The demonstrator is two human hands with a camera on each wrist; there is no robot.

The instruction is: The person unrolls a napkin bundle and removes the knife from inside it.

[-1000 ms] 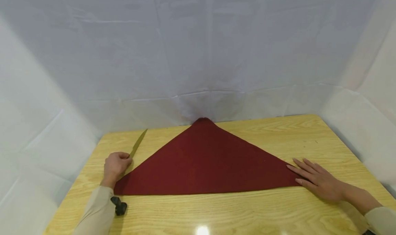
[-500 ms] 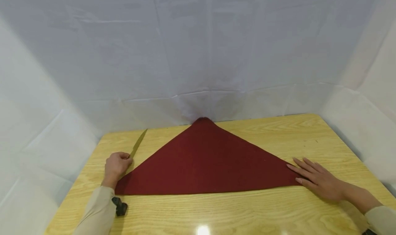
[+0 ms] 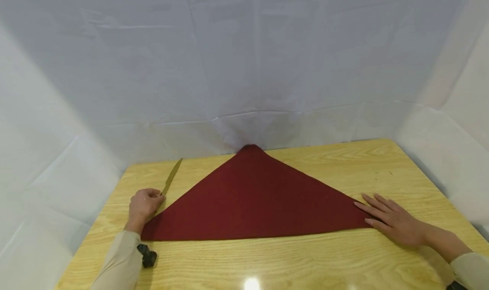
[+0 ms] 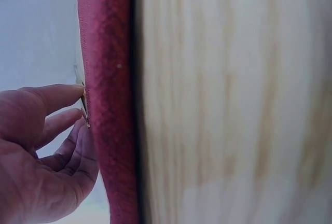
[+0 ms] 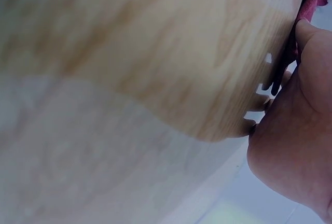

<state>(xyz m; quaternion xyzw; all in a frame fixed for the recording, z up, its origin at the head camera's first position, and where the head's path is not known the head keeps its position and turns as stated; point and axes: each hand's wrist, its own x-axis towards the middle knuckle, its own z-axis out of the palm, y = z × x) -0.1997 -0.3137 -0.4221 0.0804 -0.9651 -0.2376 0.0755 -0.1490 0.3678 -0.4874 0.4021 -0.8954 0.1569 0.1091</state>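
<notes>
A dark red cloth [image 3: 252, 196] lies flat as a triangle, its point at the far table edge and its long side towards me. Beside its left corner, my left hand [image 3: 144, 204] pinches the near end of a gold-coloured knife [image 3: 173, 175] between thumb and fingers. The blade points away from me, and the hand covers the handle. In the left wrist view the cloth [image 4: 109, 68] hides most of the knife. My right hand [image 3: 397, 222] rests with straight, spread fingers at the cloth's right corner, fingertips on the fabric.
The wood-grain table [image 3: 267, 264] stands against white sheeting [image 3: 244, 69] at the back, with more on both sides. A small black device [image 3: 147, 256] is at my left wrist. Light glares off the table's near part.
</notes>
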